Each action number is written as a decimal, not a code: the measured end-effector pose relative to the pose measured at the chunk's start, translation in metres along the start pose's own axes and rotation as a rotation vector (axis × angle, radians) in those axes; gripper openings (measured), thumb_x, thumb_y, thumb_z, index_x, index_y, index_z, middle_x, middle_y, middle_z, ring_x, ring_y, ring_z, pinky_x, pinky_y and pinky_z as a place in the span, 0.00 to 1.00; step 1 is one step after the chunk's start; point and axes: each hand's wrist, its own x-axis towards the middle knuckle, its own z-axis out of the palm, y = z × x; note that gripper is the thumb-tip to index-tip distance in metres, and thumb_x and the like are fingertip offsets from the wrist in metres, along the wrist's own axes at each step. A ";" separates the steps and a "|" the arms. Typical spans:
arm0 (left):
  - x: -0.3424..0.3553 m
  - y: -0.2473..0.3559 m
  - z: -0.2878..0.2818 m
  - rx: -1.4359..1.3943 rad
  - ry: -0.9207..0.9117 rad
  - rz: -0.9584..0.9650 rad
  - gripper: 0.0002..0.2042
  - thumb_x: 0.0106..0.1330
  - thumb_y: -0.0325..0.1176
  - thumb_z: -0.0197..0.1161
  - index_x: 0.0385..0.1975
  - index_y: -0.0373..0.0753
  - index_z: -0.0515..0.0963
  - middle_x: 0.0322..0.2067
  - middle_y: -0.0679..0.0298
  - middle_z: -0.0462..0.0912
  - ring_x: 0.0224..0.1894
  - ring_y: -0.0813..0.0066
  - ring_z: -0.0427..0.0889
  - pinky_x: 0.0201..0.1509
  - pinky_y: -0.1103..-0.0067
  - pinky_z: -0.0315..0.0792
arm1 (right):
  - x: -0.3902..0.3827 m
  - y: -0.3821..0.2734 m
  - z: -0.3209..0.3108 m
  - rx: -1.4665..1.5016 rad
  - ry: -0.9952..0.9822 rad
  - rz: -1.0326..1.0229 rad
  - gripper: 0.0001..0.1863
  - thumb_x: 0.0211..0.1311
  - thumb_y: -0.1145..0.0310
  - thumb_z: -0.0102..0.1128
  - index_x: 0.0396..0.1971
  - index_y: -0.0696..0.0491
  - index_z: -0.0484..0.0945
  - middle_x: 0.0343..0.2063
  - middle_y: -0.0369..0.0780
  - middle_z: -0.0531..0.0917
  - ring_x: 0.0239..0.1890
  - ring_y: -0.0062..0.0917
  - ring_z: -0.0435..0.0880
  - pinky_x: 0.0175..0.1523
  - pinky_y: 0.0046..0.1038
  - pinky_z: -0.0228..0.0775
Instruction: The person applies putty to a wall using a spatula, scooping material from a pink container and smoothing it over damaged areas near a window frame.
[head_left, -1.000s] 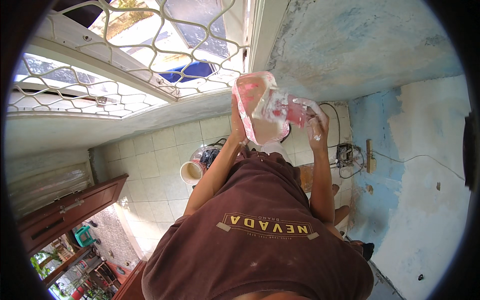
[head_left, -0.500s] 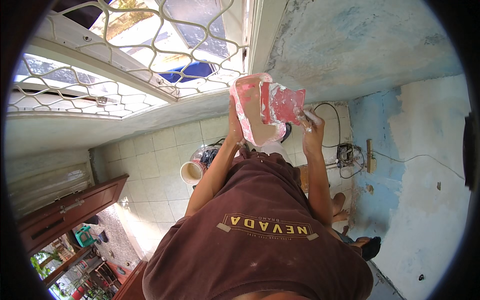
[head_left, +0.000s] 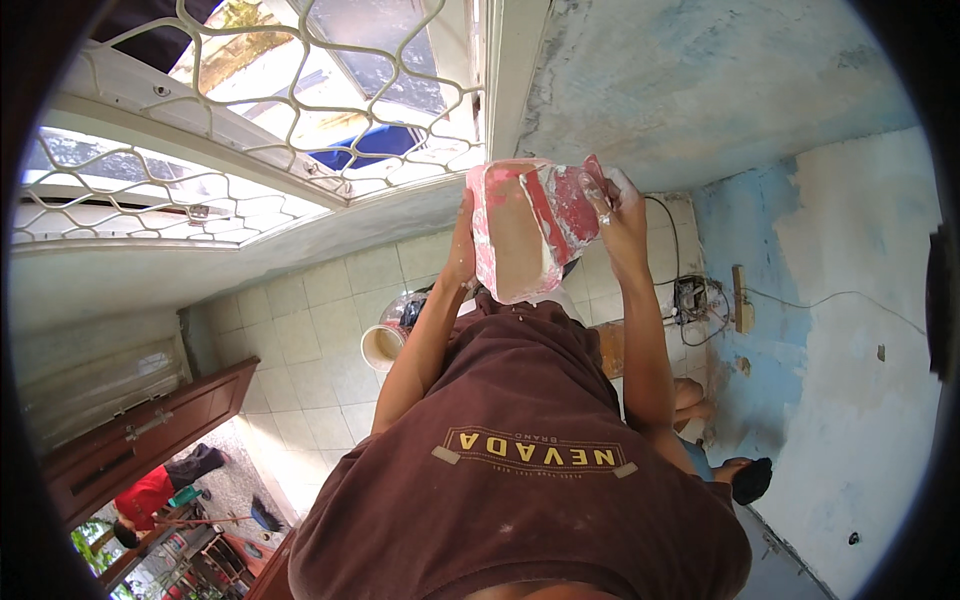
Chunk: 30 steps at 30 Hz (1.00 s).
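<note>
In front of my chest, my left hand (head_left: 461, 248) grips the side of a pink plastic tray (head_left: 484, 250) smeared with white. Beige paste (head_left: 522, 240) lies inside the tray. My right hand (head_left: 626, 228) is closed on a red putty spreader (head_left: 572, 205), its face coated with whitish paste. The spreader's blade lies over the right side of the tray, tilted, and seems to touch its rim. White residue coats the fingers of my right hand.
A barred window (head_left: 330, 110) stands at upper left beside a patchy wall (head_left: 640, 110). A paste-stained bucket (head_left: 383, 347) sits on the tiled floor (head_left: 320, 300). Cables run by an electrical box (head_left: 690, 300). One person's bare legs (head_left: 690, 400) show at right; another in red (head_left: 150, 497) bends beyond the door.
My right hand has risen slightly and turned the spreader, which now tilts at the tray's right side. The tray has shifted a little down. A person in red has appeared beyond the door.
</note>
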 end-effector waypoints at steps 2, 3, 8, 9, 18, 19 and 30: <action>-0.001 0.001 0.003 0.009 -0.014 0.008 0.34 0.80 0.61 0.40 0.69 0.36 0.67 0.62 0.58 0.77 0.60 0.69 0.78 0.66 0.70 0.73 | 0.006 -0.004 -0.001 -0.083 0.010 0.005 0.16 0.68 0.63 0.69 0.43 0.61 0.80 0.30 0.37 0.85 0.34 0.17 0.78 0.41 0.23 0.71; -0.002 0.002 0.003 0.013 -0.019 0.013 0.34 0.80 0.60 0.40 0.69 0.36 0.67 0.62 0.58 0.77 0.60 0.69 0.79 0.67 0.71 0.73 | 0.008 -0.008 0.000 -0.128 0.016 -0.021 0.16 0.67 0.63 0.69 0.42 0.61 0.80 0.29 0.37 0.85 0.32 0.17 0.78 0.40 0.24 0.71; -0.004 0.001 -0.004 0.037 0.012 0.007 0.33 0.81 0.59 0.40 0.69 0.35 0.67 0.63 0.57 0.76 0.61 0.68 0.78 0.68 0.70 0.72 | 0.022 -0.017 0.003 -0.272 0.028 -0.109 0.15 0.64 0.64 0.71 0.38 0.62 0.81 0.27 0.41 0.85 0.29 0.18 0.75 0.37 0.26 0.70; -0.005 0.002 -0.004 0.044 0.025 0.008 0.33 0.81 0.59 0.40 0.69 0.35 0.67 0.63 0.57 0.76 0.62 0.68 0.78 0.68 0.70 0.72 | 0.022 -0.020 0.004 -0.316 0.021 -0.105 0.15 0.64 0.64 0.71 0.37 0.62 0.81 0.27 0.41 0.85 0.29 0.18 0.75 0.36 0.26 0.70; -0.008 0.006 0.002 0.138 0.008 0.063 0.35 0.80 0.60 0.38 0.71 0.35 0.64 0.67 0.57 0.73 0.66 0.68 0.74 0.72 0.70 0.66 | 0.028 -0.017 0.010 -0.240 0.062 -0.069 0.14 0.64 0.65 0.71 0.36 0.62 0.82 0.24 0.39 0.84 0.27 0.17 0.74 0.34 0.26 0.69; -0.008 0.005 0.000 0.115 -0.002 0.069 0.35 0.81 0.60 0.37 0.71 0.35 0.64 0.66 0.57 0.73 0.66 0.68 0.74 0.72 0.70 0.66 | 0.027 -0.018 0.013 -0.219 0.069 -0.070 0.14 0.64 0.65 0.71 0.36 0.62 0.82 0.24 0.39 0.84 0.27 0.16 0.74 0.34 0.26 0.68; 0.001 -0.016 -0.031 0.120 0.055 0.098 0.35 0.81 0.60 0.37 0.72 0.35 0.62 0.67 0.58 0.72 0.66 0.70 0.74 0.71 0.71 0.67 | 0.033 -0.014 0.009 -0.157 0.137 -0.079 0.14 0.65 0.64 0.71 0.34 0.62 0.82 0.22 0.33 0.80 0.26 0.13 0.70 0.32 0.22 0.64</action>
